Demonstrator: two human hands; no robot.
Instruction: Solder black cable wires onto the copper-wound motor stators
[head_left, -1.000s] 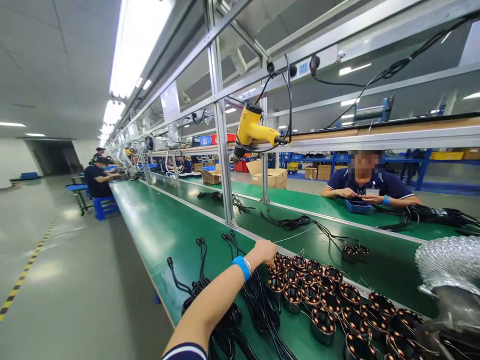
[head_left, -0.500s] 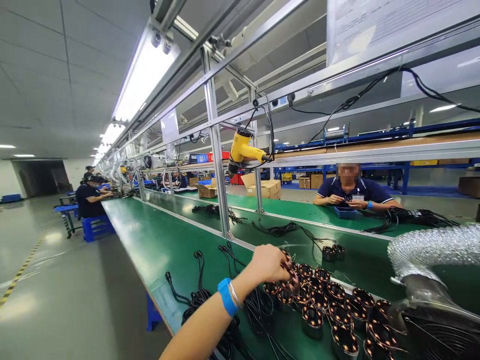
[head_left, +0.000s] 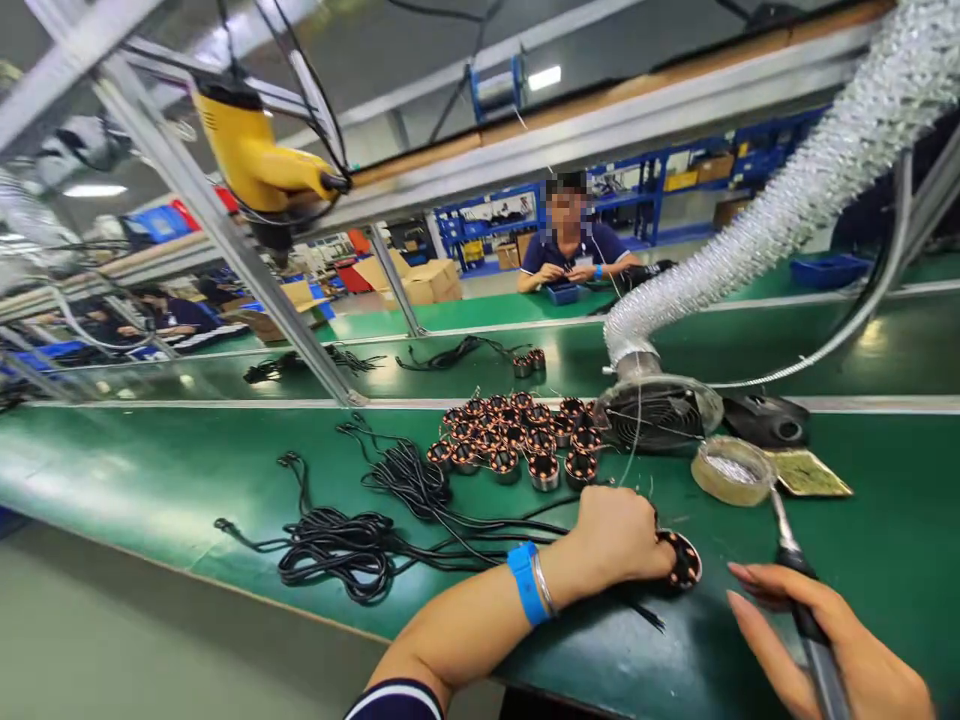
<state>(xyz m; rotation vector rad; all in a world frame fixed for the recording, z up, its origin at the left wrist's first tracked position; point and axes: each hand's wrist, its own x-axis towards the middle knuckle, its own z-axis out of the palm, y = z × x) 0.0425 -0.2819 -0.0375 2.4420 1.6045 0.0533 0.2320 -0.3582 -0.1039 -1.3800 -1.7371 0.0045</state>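
My left hand (head_left: 619, 535), with a blue wristband, is closed around the rim of a motor stator (head_left: 684, 562) with copper windings, low over the near bench. My right hand (head_left: 847, 640) holds a soldering iron (head_left: 814, 640) by its dark handle; the thumb and a forefinger stretch forward toward the stator. The iron's metal end points away, beside a roll of solder wire (head_left: 727, 470). Several more stators (head_left: 504, 463) stand clustered behind my left hand. Bundles of black cable (head_left: 337, 550) lie to the left, with cut wire ends by my left wrist.
A fume fan (head_left: 660, 415) with a silver flexible duct (head_left: 720, 250) stands behind the solder roll. Beside it lie a black holder (head_left: 776, 420) and a yellowish tray (head_left: 814, 473). A yellow heat gun (head_left: 259, 150) hangs from the frame. A co-worker (head_left: 574, 250) sits across the bench.
My left hand has come away from the stator cluster toward the near edge with one stator. The view has swung right and down, and my right hand with the soldering iron now shows.
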